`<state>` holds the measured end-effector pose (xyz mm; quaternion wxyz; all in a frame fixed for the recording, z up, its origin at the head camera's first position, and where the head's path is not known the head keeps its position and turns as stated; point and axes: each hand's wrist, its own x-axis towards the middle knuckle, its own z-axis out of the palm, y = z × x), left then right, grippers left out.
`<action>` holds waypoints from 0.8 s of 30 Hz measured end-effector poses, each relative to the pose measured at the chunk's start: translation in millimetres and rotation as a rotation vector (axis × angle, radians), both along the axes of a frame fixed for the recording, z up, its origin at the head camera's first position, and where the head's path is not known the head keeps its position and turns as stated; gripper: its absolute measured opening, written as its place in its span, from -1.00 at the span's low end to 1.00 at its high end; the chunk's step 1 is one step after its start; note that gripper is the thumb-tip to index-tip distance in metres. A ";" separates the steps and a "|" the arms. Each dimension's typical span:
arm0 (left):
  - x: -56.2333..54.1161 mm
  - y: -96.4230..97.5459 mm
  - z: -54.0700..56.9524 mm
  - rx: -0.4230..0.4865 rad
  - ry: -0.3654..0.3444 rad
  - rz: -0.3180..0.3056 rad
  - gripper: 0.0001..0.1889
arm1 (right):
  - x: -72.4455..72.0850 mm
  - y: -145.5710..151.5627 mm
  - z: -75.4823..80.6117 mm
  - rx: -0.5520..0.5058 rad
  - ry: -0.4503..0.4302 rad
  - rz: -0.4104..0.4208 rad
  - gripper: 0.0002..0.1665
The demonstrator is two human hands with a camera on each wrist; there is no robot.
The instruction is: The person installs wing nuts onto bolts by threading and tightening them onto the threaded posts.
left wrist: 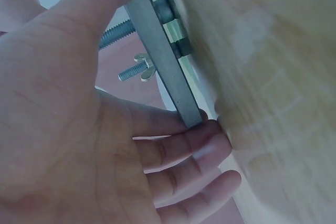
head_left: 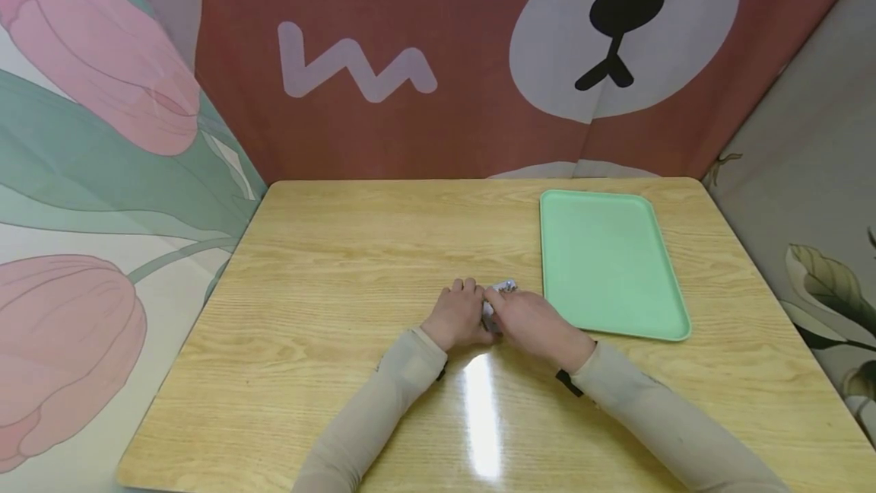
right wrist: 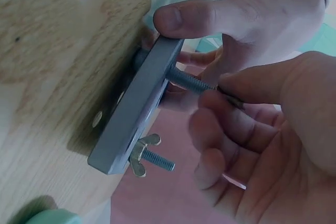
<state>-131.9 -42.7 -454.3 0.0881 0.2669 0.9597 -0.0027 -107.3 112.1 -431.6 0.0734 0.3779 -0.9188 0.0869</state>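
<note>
Small dark marks [head_left: 379,364] on the cream left sleeve [head_left: 363,421] and similar ones on the cream right sleeve [head_left: 674,413] are too small to read. A flat, rectangular mint-green tray [head_left: 609,265] lies near the right far corner of the tabletop, just beyond the right hand [head_left: 537,323]. A narrow grey metal bar [right wrist: 135,106] is held about midway between the tabletop's left and right edges, left of the tray; whether it touches the wood I cannot tell. The left hand's [head_left: 457,316] grip is clamped on the bar, thumb at one edge, fingers around behind. The right hand's grip is together, thumb and forefinger pinching a thin metal piece [right wrist: 233,100], mostly hidden, at the tip of a long silver threaded bolt [right wrist: 188,80] through the bar. A shorter bolt [right wrist: 160,161] beside it carries a winged metal nut [right wrist: 137,153]. The pale wood-grain tabletop [head_left: 328,249] shows a white glare near its front edge. Behind its far edge hangs a brown-red cloth [head_left: 472,128] with a cartoon muzzle; pink tulips [head_left: 109,59] cover the left one.
</note>
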 end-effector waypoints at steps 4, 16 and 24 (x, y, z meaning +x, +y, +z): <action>-0.4 -0.2 1.3 -0.001 -0.001 -0.004 -0.24 | -0.5 -1.9 1.9 0.035 -0.035 0.004 -0.74; -1.2 -0.9 1.5 -0.034 0.027 -0.004 -0.25 | 1.8 0.1 9.7 0.013 -0.153 0.004 -0.87; -1.1 0.1 0.5 -0.053 0.018 -0.021 -0.25 | -1.4 1.3 5.5 -0.010 0.031 -0.006 -0.89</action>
